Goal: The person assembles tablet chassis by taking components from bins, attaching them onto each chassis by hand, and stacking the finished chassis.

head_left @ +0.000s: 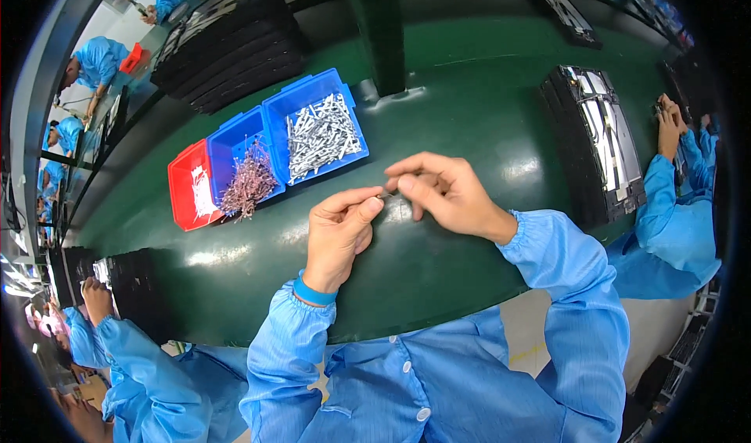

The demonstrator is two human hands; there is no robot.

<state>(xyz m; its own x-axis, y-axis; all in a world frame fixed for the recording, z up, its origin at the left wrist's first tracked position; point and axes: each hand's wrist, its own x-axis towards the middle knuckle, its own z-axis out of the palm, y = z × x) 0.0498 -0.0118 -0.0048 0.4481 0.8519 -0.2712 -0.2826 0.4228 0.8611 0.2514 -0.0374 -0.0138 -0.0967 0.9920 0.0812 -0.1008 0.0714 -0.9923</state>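
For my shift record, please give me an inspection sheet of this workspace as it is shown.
Surface: dark green bench top, glossy, with light reflections.
Job's things: a small metal part pinched between both hands.
Clutter: three open bins: large blue bin with silver metal pieces, smaller blue bin with thin pinkish pieces, red bin with white pieces; stacks of black trays.
Hands: left hand and right hand meet at the fingertips above the bench.
Cables: nothing seen.
Surroundings: co-workers in blue coats on both sides.

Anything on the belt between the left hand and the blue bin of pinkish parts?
Nothing: in the head view only bare green belt separates the left hand from the blue bin of pinkish parts.
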